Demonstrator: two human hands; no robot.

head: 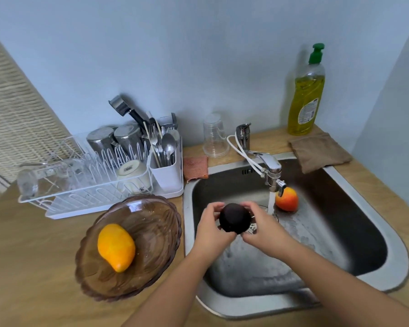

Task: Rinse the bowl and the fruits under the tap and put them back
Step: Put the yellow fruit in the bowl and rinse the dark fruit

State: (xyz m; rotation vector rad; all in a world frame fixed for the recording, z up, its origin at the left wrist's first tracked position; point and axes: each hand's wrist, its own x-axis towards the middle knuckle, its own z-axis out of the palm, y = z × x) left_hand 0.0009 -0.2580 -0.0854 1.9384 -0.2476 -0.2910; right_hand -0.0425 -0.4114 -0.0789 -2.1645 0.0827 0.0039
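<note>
Two bare forearms are reaching in over the sink (387, 267), and the left hand (210, 228) and right hand (265, 228) are gripping a dark round fruit (234, 218) between curled fingers, just left of the water running from the tap (267, 165). A red-orange fruit (287, 199) is lying in the basin behind the stream. On the counter to the left, the brown glass bowl (151, 232) is holding a yellow mango (116, 246), with a dish rack (80, 185) standing behind it.
</note>
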